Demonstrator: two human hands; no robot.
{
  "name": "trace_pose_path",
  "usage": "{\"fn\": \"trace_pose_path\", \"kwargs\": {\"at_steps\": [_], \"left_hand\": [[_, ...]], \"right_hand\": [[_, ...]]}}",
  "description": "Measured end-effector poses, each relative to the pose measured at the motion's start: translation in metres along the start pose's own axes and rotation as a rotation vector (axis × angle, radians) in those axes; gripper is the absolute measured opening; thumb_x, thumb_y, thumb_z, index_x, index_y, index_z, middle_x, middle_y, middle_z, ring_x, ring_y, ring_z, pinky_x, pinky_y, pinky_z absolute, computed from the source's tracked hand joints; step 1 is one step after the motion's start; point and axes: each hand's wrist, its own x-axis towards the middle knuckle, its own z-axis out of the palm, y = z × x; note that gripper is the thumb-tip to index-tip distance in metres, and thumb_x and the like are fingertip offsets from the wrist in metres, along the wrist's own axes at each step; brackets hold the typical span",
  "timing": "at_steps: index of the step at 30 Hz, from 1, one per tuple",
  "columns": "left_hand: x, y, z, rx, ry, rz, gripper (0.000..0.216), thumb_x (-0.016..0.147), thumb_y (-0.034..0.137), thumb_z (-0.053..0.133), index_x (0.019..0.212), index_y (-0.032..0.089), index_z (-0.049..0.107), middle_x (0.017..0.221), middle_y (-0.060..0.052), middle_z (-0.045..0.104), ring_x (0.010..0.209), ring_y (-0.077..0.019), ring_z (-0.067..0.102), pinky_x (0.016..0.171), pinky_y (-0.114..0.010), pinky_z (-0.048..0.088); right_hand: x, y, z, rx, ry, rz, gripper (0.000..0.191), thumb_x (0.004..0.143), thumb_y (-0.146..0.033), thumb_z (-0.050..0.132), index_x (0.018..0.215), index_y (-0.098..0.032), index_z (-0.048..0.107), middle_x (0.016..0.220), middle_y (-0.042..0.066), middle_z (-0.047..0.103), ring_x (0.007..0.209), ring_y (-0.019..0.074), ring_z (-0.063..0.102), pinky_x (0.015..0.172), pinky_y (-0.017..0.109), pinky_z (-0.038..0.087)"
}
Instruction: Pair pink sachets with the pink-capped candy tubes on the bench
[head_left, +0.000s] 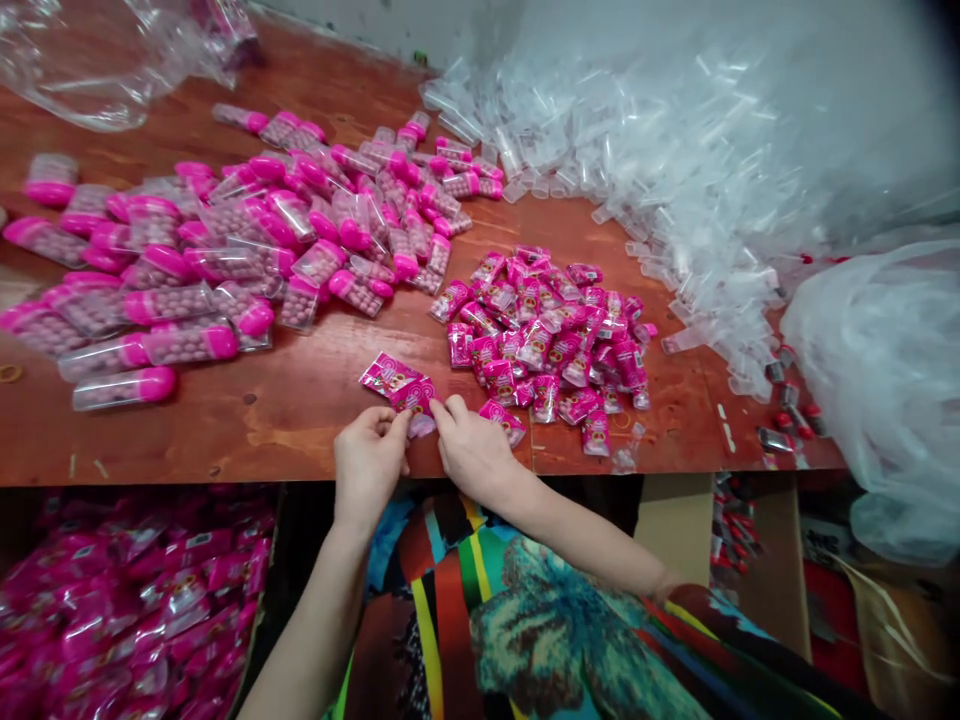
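Observation:
At the front of the table, my left hand (369, 458) and my right hand (471, 447) pinch the near end of a shiny pink sachet (414, 396) from either side. Its near edge is clear plastic, partly hidden by my fingers. Another flat pink sachet (384, 372) lies just beyond, overlapping or joined to it; I cannot tell which. A pink packet (506, 424) lies beside my right hand, partly covered by it. Close by on the right is a heap of plump pink packets (536, 345).
Clear tubes with pink caps (225, 250), filled with small pink balls, spread across the left. Clear empty tubes (600, 150) pile up at the back right, near a translucent bag (885, 370). Below the table edge, a box holds many pink packets (142, 600); a cardboard box (675, 530) stands right.

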Motion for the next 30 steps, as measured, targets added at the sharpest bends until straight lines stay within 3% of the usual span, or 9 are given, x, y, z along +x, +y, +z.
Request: {"fn": "trace_pose_path", "kwargs": {"at_steps": [4, 6, 10, 13, 15, 19, 21, 25, 30], "left_hand": [[0.002, -0.004, -0.021, -0.157, -0.005, -0.073, 0.041, 0.088, 0.036, 0.096, 0.064, 0.023, 0.066, 0.055, 0.002, 0.063, 0.034, -0.009, 0.044, 0.041, -0.021, 0.025], [0.001, -0.004, -0.031, -0.24, -0.05, -0.13, 0.043, 0.083, 0.039, 0.102, 0.067, 0.022, 0.066, 0.056, 0.003, 0.063, 0.035, -0.0074, 0.042, 0.04, -0.02, 0.022], [-0.003, 0.001, -0.031, -0.368, -0.163, -0.204, 0.049, 0.076, 0.042, 0.11, 0.072, 0.022, 0.065, 0.06, 0.004, 0.064, 0.037, -0.0048, 0.039, 0.041, -0.018, 0.018], [-0.005, 0.005, -0.018, -0.398, -0.177, -0.164, 0.047, 0.074, 0.042, 0.111, 0.074, 0.02, 0.069, 0.061, 0.004, 0.063, 0.039, -0.0042, 0.04, 0.042, -0.018, 0.019], [-0.005, 0.007, -0.01, -0.392, -0.193, -0.139, 0.045, 0.074, 0.047, 0.112, 0.079, 0.02, 0.077, 0.056, 0.005, 0.058, 0.039, -0.0055, 0.038, 0.043, -0.019, 0.018], [0.005, 0.01, 0.002, -0.389, -0.226, -0.053, 0.06, 0.07, 0.064, 0.114, 0.068, 0.021, 0.073, 0.046, 0.006, 0.048, 0.044, -0.0076, 0.037, 0.045, -0.021, 0.024], [0.015, 0.014, 0.01, -0.422, -0.2, -0.027, 0.068, 0.064, 0.069, 0.116, 0.061, 0.022, 0.067, 0.046, 0.005, 0.048, 0.045, -0.0073, 0.037, 0.046, -0.021, 0.027], [0.033, 0.027, 0.025, -0.492, -0.104, -0.033, 0.064, 0.056, 0.062, 0.119, 0.061, 0.021, 0.07, 0.048, 0.004, 0.053, 0.044, -0.0074, 0.041, 0.045, -0.022, 0.026], [0.046, 0.037, 0.022, -0.549, -0.147, -0.048, 0.054, 0.057, 0.052, 0.116, 0.063, 0.021, 0.072, 0.048, 0.003, 0.052, 0.045, -0.009, 0.044, 0.044, -0.022, 0.027]], "right_hand": [[-0.001, 0.005, 0.001, -0.007, -0.006, 0.004, 0.07, 0.119, -0.006, 0.046, 0.187, -0.016, 0.058, 0.157, 0.027, 0.074, 0.125, 0.0336, 0.089, 0.092, 0.039, 0.075], [-0.001, 0.01, 0.005, 0.107, 0.029, 0.0, 0.065, 0.119, -0.008, 0.049, 0.182, -0.017, 0.063, 0.157, 0.026, 0.074, 0.126, 0.0346, 0.088, 0.096, 0.042, 0.074], [0.006, 0.021, 0.014, 0.746, 0.255, -0.11, 0.042, 0.128, -0.032, 0.055, 0.166, -0.022, 0.069, 0.144, 0.017, 0.082, 0.119, 0.0294, 0.085, 0.106, 0.044, 0.071], [0.022, 0.021, 0.02, 1.266, 0.266, -0.22, 0.04, 0.123, -0.045, 0.068, 0.158, -0.025, 0.067, 0.125, 0.008, 0.084, 0.103, 0.0229, 0.082, 0.099, 0.04, 0.07], [0.033, 0.02, 0.021, 1.422, 0.267, -0.254, 0.043, 0.115, -0.045, 0.079, 0.152, -0.026, 0.068, 0.115, 0.004, 0.083, 0.098, 0.0209, 0.081, 0.094, 0.036, 0.068], [0.052, 0.02, 0.015, 1.441, 0.319, -0.284, 0.037, 0.111, -0.042, 0.078, 0.142, -0.025, 0.071, 0.103, 0.001, 0.081, 0.086, 0.0201, 0.075, 0.08, 0.033, 0.062], [0.061, 0.021, 0.008, 1.375, 0.396, -0.306, 0.032, 0.112, -0.041, 0.074, 0.139, -0.026, 0.072, 0.106, 0.003, 0.083, 0.091, 0.023, 0.078, 0.085, 0.038, 0.065], [0.077, 0.021, -0.001, 1.139, 0.549, -0.311, 0.023, 0.117, -0.041, 0.066, 0.135, -0.031, 0.076, 0.115, 0.009, 0.087, 0.102, 0.0311, 0.084, 0.098, 0.049, 0.07], [0.096, 0.025, -0.013, 0.951, 0.585, -0.371, 0.026, 0.117, -0.043, 0.068, 0.134, -0.027, 0.082, 0.118, 0.013, 0.09, 0.106, 0.0355, 0.087, 0.099, 0.05, 0.07]]}}
